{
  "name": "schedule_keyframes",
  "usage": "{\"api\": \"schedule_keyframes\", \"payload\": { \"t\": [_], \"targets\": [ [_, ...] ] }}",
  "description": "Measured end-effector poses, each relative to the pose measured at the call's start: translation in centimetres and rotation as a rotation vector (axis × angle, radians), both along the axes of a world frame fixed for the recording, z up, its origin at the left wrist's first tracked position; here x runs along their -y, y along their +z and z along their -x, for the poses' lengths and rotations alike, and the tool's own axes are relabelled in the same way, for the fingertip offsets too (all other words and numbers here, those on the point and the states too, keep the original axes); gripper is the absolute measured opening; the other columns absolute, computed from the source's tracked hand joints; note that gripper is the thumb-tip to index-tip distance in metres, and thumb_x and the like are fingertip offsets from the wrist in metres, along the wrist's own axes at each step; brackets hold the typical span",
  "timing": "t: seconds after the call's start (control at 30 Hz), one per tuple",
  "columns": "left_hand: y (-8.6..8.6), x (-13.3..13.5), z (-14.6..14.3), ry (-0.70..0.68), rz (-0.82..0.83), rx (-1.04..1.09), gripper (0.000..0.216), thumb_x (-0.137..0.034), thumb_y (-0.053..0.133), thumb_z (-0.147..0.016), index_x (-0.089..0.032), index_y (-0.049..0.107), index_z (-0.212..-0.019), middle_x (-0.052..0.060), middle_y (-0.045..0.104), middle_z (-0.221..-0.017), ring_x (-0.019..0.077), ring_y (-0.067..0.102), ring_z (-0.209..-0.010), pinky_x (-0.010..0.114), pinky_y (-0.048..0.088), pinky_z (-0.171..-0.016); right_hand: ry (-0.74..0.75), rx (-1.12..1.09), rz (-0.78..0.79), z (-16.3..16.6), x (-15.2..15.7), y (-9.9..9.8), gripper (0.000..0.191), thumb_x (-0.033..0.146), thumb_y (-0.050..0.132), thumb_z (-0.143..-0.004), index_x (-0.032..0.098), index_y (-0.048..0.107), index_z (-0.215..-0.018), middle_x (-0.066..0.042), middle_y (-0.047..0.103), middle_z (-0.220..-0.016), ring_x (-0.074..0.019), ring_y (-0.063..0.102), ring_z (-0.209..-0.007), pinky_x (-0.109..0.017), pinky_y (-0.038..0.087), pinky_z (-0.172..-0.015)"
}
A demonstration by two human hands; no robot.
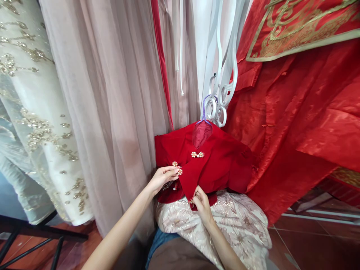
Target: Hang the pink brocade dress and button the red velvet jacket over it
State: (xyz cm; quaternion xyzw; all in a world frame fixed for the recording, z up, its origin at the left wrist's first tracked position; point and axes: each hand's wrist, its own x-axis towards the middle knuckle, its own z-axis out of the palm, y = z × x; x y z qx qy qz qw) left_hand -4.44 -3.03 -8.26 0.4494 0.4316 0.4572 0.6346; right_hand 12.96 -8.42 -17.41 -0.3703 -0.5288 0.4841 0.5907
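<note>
A short red velvet jacket (pixel 216 161) hangs in front of me on a thin purple hanger (pixel 204 108). Flower-shaped fasteners run down its front; the top pair (pixel 197 154) is joined below the neckline, and a lower pair (pixel 177 167) lies close to my left fingertips. My left hand (pixel 163 179) is closed in a pinch on the jacket's front edge beside that pair. Lower down, my right hand (pixel 201 204) pinches the bottom corner of the overlapping front panel, its fingers partly hiding a small fastener. Below the left hand, the front gapes open.
A white scrolled metal rack (pixel 222 101) holds the hanger. Pale pink drapes (pixel 112 93) and a beaded white gown (pixel 42 123) hang at left, red embroidered garments (pixel 281 123) at right. Patterned pale fabric (pixel 239 221) lies under the jacket. A black-legged stand (pixel 56 240) occupies the lower left.
</note>
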Motion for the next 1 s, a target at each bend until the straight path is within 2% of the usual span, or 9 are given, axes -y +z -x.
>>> {"api": "schedule_keyframes", "payload": {
  "t": [0.1, 0.17, 0.23, 0.33, 0.43, 0.57, 0.63, 0.83, 1.0],
  "targets": [
    [-0.2, 0.1, -0.4, 0.051, -0.018, 0.007, 0.034, -0.030, 0.082, -0.061, -0.011, 0.070, -0.086, 0.008, 0.073, -0.090, 0.0127, 0.067, -0.075, 0.027, 0.053, -0.080, 0.038, -0.005, -0.011, 0.0, 0.2, 0.5, 0.005, 0.025, 0.050, -0.071, 0.020, 0.050, -0.073, 0.002, 0.051, -0.067, -0.0134, 0.046, -0.062, -0.023, 0.041, -0.059],
    [-0.4, 0.2, -0.7, 0.075, -0.030, -0.023, 0.037, -0.033, 0.082, -0.060, -0.011, 0.068, -0.086, 0.008, 0.073, -0.087, 0.0137, 0.067, -0.074, 0.029, 0.054, -0.078, 0.053, -0.015, -0.004, 0.0, 0.5, 0.7, 0.014, 0.027, 0.049, -0.071, 0.020, 0.057, -0.080, 0.001, 0.054, -0.069, -0.0141, 0.047, -0.062, -0.024, 0.042, -0.059],
    [-0.4, 0.3, -0.8, 0.093, -0.069, -0.151, 0.039, -0.037, 0.080, -0.061, -0.011, 0.064, -0.085, 0.006, 0.072, -0.077, 0.0147, 0.066, -0.069, 0.030, 0.054, -0.073, 0.033, -0.033, 0.039, -0.1, 0.6, 0.6, 0.024, 0.030, 0.048, -0.071, 0.020, 0.062, -0.088, 0.000, 0.056, -0.068, -0.0137, 0.046, -0.056, -0.024, 0.042, -0.054],
    [-0.1, 0.5, -0.8, 0.235, -0.305, -0.515, 0.036, -0.039, 0.075, -0.066, -0.015, 0.057, -0.086, -0.001, 0.063, -0.063, 0.0127, 0.060, -0.058, 0.026, 0.050, -0.062, -0.044, -0.064, 0.125, -0.2, 0.7, -0.1, 0.031, 0.032, 0.044, -0.072, 0.019, 0.066, -0.088, 0.002, 0.051, -0.056, -0.0116, 0.038, -0.045, -0.022, 0.036, -0.044],
    [1.5, 0.8, -1.2, 0.340, -0.622, -0.785, 0.025, -0.036, 0.066, -0.076, -0.019, 0.055, -0.090, -0.002, 0.059, -0.071, 0.0118, 0.056, -0.063, 0.025, 0.047, -0.063, -0.106, -0.056, 0.141, -0.4, 0.5, -0.8, 0.031, 0.034, 0.043, -0.074, 0.017, 0.069, -0.081, 0.004, 0.045, -0.048, -0.0107, 0.034, -0.040, -0.022, 0.031, -0.039],
    [4.4, 0.6, -3.2, 0.237, -0.997, -1.000, 0.020, -0.029, 0.058, -0.084, -0.022, 0.062, -0.102, 0.005, 0.056, -0.100, 0.0184, 0.052, -0.095, 0.033, 0.044, -0.086, -0.190, -0.017, 0.085, -0.6, 0.4, -1.0, 0.034, 0.038, 0.044, -0.077, 0.018, 0.072, -0.081, -0.001, 0.057, -0.055, -0.0154, 0.048, -0.050, -0.025, 0.042, -0.048],
    [5.3, 0.0, -4.5, 0.208, -1.108, -1.077, 0.023, -0.029, 0.057, -0.085, -0.023, 0.063, -0.106, 0.007, 0.053, -0.104, 0.0207, 0.049, -0.099, 0.037, 0.042, -0.090, -0.218, -0.001, 0.057, -0.7, 0.3, -0.8, 0.035, 0.039, 0.045, -0.078, 0.019, 0.073, -0.079, -0.004, 0.065, -0.065, -0.0190, 0.056, -0.063, -0.027, 0.048, -0.059],
    [6.1, -2.1, -6.7, 0.163, -1.128, -1.147, 0.015, -0.034, 0.063, -0.081, -0.024, 0.070, -0.091, 0.005, 0.055, -0.097, 0.0204, 0.048, -0.093, 0.036, 0.038, -0.081, -0.223, 0.014, 0.036, -0.7, 0.2, -0.8, 0.037, 0.042, 0.045, -0.079, 0.019, 0.074, -0.078, -0.006, 0.070, -0.076, -0.0225, 0.061, -0.074, -0.031, 0.050, -0.069],
    [7.0, -2.4, -6.7, 0.052, -1.171, -1.123, 0.010, -0.031, 0.064, -0.080, -0.021, 0.066, -0.082, 0.003, 0.061, -0.099, 0.0190, 0.051, -0.094, 0.039, 0.034, -0.089, -0.226, 0.016, 0.047, -0.7, 0.2, -0.8, 0.037, 0.044, 0.045, -0.080, 0.019, 0.073, -0.077, -0.006, 0.068, -0.070, -0.0219, 0.060, -0.071, -0.030, 0.049, -0.066]
  ]
}}
